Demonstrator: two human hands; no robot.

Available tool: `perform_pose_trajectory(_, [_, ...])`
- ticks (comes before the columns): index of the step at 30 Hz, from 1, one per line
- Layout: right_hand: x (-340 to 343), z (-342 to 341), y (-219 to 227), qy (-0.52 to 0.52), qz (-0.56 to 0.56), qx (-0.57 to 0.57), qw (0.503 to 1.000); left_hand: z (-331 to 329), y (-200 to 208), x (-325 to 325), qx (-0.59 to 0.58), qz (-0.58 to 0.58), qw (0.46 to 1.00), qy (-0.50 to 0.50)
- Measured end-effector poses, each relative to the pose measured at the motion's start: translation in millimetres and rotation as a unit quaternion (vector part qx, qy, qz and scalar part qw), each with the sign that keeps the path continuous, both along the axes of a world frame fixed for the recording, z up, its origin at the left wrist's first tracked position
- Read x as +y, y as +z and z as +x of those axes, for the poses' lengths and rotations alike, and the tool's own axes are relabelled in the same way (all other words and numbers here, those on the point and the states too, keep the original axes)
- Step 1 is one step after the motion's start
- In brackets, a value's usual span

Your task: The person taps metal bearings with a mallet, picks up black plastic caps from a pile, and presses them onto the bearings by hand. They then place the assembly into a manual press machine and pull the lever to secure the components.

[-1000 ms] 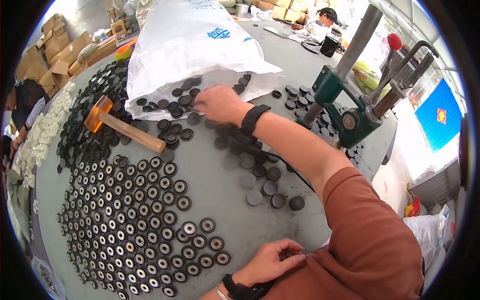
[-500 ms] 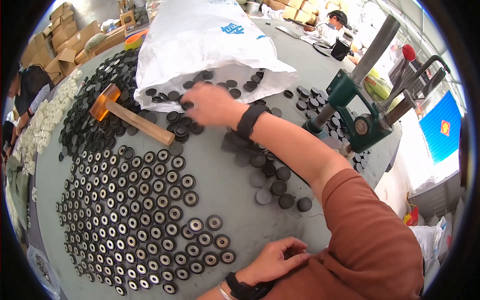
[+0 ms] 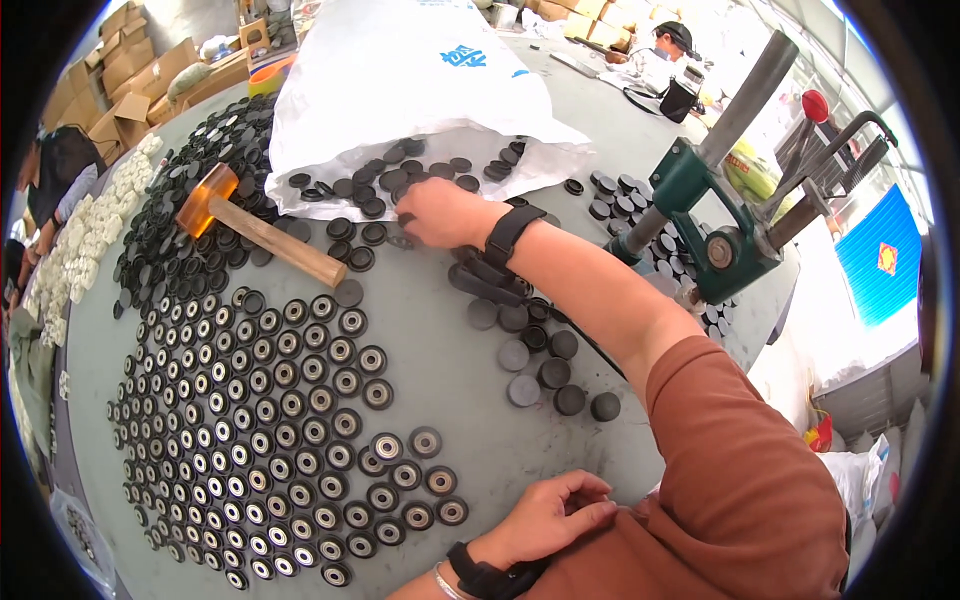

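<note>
My right hand (image 3: 447,214) reaches across the table to the mouth of a white woven sack (image 3: 405,75). Its fingers curl at a black round cap (image 3: 405,221), partly hidden by them. Several loose black caps (image 3: 343,188) lie inside the sack's mouth and just in front of it. My left hand (image 3: 552,514) rests low by my shirt, thumb and forefinger apart, nothing visible in it; its other fingers are partly hidden. Rows of black wheels with metal bearings (image 3: 262,440) cover the table's left part.
A mallet (image 3: 262,232) with an amber head lies by a heap of black caps (image 3: 190,240). A green hand press (image 3: 715,225) stands at right, with more caps around it. Dark caps (image 3: 554,373) lie under my right forearm. Co-workers sit at the far left and far right.
My right hand has moved right and slightly down along the sack's mouth. More caps now show where it was. My left hand stays in place.
</note>
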State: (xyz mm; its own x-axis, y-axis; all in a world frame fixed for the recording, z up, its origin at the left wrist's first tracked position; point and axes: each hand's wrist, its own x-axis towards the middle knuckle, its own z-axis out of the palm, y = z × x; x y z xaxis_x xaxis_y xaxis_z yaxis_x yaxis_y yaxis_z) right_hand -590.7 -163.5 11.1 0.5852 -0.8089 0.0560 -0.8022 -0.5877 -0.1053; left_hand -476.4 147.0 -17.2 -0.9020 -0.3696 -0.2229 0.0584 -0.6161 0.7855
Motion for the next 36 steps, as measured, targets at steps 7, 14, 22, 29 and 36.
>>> perform_pose_trajectory(7, [10.3,-0.2,16.1,-0.209,0.369,-0.446,0.788,2.2,-3.5,1.2,-0.011,-0.012,1.000,0.001])
perform_pose_trajectory(14, [16.2,-15.6,4.0,-0.181,0.128,-0.330,0.918,-4.2,1.8,-6.9,-0.019,-0.051,0.998,-0.022])
perform_pose_trajectory(22, [-8.6,-109.2,-18.0,-0.327,-0.051,-0.075,0.941,1.0,1.4,-2.7,-0.022,0.008,1.000,-0.006])
perform_pose_trajectory(29, [-29.5,-126.4,1.9,-0.303,-0.013,-0.044,0.952,2.7,7.3,-3.7,-0.008,0.021,1.000,-0.004])
perform_pose_trajectory(36, [-56.9,-133.6,0.6,-0.320,-0.197,-0.187,0.908,2.5,16.4,-5.8,-0.032,-0.047,0.998,0.033])
